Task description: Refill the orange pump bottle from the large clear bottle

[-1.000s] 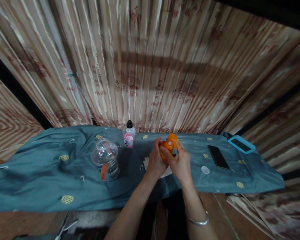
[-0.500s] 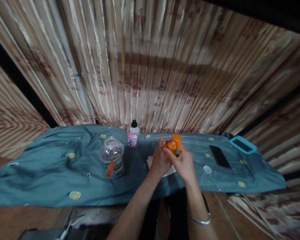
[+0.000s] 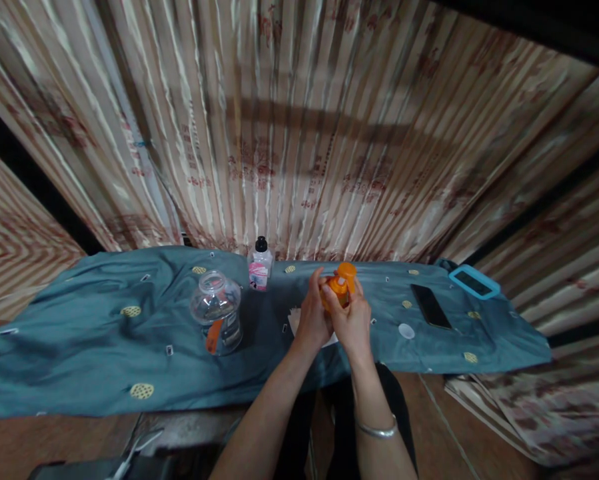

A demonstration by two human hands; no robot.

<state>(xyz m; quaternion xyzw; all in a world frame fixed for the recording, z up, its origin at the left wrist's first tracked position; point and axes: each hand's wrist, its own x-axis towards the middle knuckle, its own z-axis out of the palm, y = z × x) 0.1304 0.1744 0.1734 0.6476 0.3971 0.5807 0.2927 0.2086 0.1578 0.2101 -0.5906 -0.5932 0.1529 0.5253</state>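
Both hands are wrapped around a small orange bottle (image 3: 335, 287) above the middle of the cloth. My left hand (image 3: 313, 315) closes on its left side, with a finger raised along the edge. On the other side my right hand (image 3: 354, 323) grips it, thumb across the front. The orange cap (image 3: 348, 270) is flipped up and tilts to the right at the top. My fingers hide the lower part of the bottle. Beneath the hands lies a white paper-like sheet (image 3: 294, 317), partly covered by them.
A clear plastic jar (image 3: 216, 307) and a black-capped bottle with a pink label (image 3: 260, 267) stand left. To the right lie a white disc (image 3: 406, 331), a black phone (image 3: 430, 306) and a blue-framed object (image 3: 474, 281). A teal cloth (image 3: 99, 347) covers the table before a curtain.
The view has shifted slightly. My right hand has closed further around the orange bottle, its thumb now across the front. The bottle stays between both hands.
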